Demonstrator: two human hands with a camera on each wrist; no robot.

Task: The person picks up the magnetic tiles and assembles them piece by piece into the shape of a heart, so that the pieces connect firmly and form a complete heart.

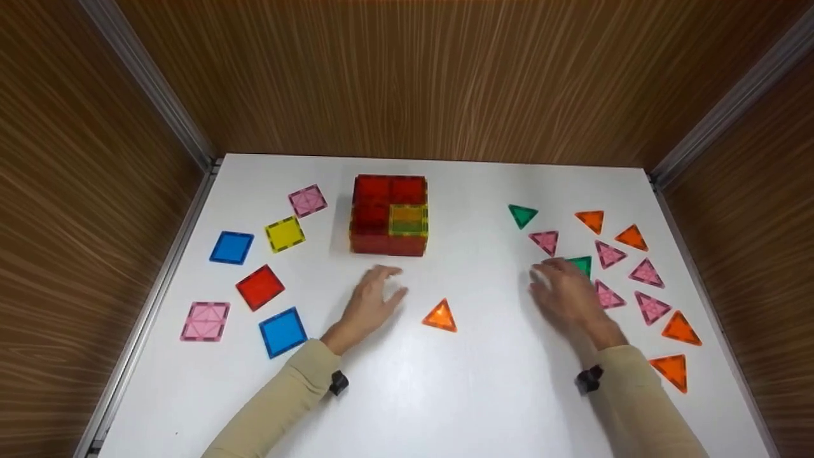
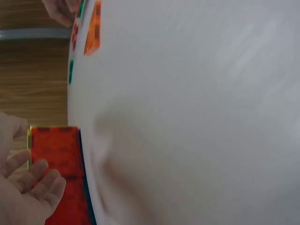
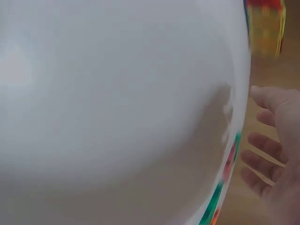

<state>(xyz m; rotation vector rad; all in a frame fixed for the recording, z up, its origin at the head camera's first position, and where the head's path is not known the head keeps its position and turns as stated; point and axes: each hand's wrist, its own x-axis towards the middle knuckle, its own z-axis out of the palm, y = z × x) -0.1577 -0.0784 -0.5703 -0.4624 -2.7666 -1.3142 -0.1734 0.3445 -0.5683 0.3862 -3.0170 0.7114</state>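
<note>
A box built of translucent magnetic tiles, mostly red with one yellow tile at its front right, stands at the table's back. My left hand hovers in front of it, fingers relaxed and nothing held. In the left wrist view its loosely bent fingers overlap the red side of the box. My right hand is over the right-hand group, fingers spread, partly covering a green triangle tile. The right wrist view shows no tile in its fingers. Between both hands an orange triangle tile lies flat.
Square tiles lie scattered on the left, among them a red square, a yellow square and a blue square. Pink triangles, orange triangles and another green triangle spread over the right. Wood-grain walls enclose the white table.
</note>
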